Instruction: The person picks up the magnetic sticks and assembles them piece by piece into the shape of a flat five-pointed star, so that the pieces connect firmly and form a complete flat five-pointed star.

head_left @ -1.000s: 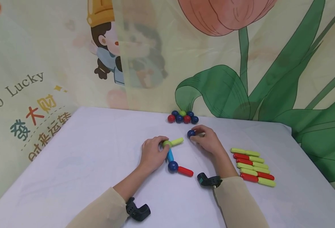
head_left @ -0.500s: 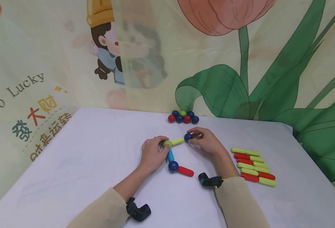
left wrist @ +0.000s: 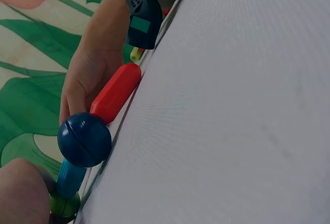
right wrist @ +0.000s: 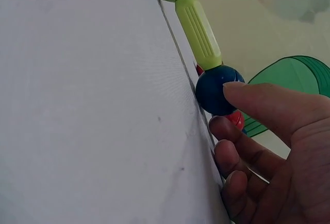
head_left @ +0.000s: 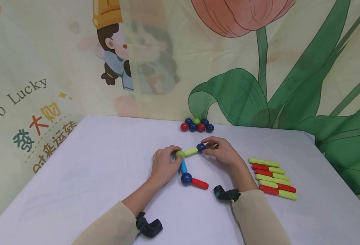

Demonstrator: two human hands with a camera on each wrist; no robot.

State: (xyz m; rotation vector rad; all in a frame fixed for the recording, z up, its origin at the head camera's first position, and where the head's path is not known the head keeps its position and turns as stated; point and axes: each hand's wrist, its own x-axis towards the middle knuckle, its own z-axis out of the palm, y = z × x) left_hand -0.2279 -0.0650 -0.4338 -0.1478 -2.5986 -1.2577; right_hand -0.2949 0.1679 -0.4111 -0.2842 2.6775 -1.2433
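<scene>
My left hand [head_left: 165,165] pinches a green ball [head_left: 180,154] between thumb and fingers. From that ball a yellow-green rod [head_left: 191,152] runs right and a blue rod [head_left: 183,166] runs toward me. The blue rod meets a dark blue ball [head_left: 186,178], which carries a red rod [head_left: 200,184] pointing right. With thumb and fingers my right hand [head_left: 221,149] grips another dark blue ball [right wrist: 216,91]. In the right wrist view this ball touches the end of the yellow-green rod [right wrist: 198,32]. The left wrist view shows the red rod [left wrist: 116,93] joined to its ball.
Several red, blue and green balls [head_left: 193,127] cluster at the table's far edge. On the right lies a column of red and yellow-green rods [head_left: 273,179], beside the right forearm. A white cloth covers the table [head_left: 85,177], and a printed curtain [head_left: 155,61] hangs behind.
My right hand has moved left and slightly toward me with the dark blue ball, from apart to touching the yellow-green rod's end. The left hand has stayed on the green ball.
</scene>
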